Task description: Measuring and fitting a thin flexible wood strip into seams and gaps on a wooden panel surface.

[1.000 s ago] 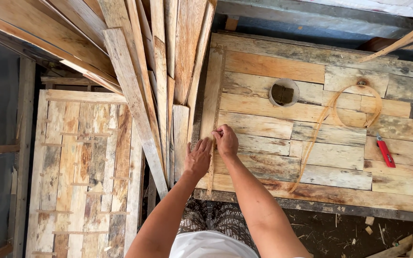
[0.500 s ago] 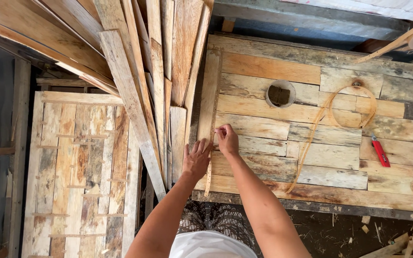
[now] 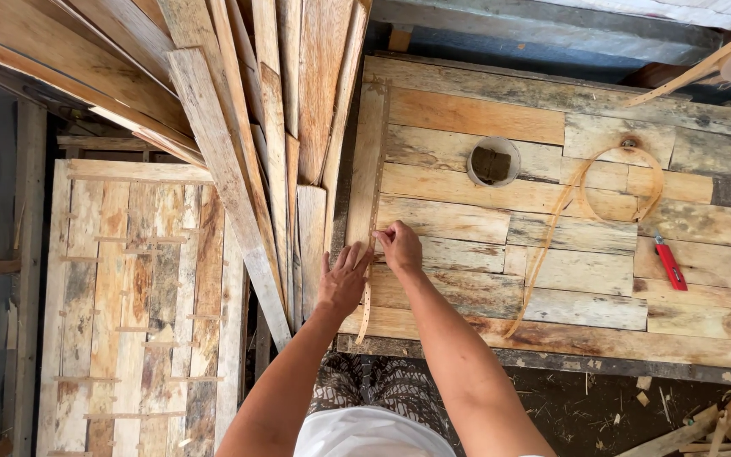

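Now left hand (image 3: 344, 283) flat, open on thin pale wood strip (image 3: 374, 203); right hand (image 3: 399, 247) pinches it, fingers closed. Red-handled tool (image 3: 670, 262) at bench's right. Hands barely moved vs 0.5 s ago.

Your long, narrow wooden strip (image 3: 369, 203) lies flat along the left edge of the bench (image 3: 552, 279), running lengthwise from the far side toward you. It is pale and weathered, and its thin near end pokes out by your fingers.

Leaning planks (image 3: 239, 101) are cut off by the top edge.
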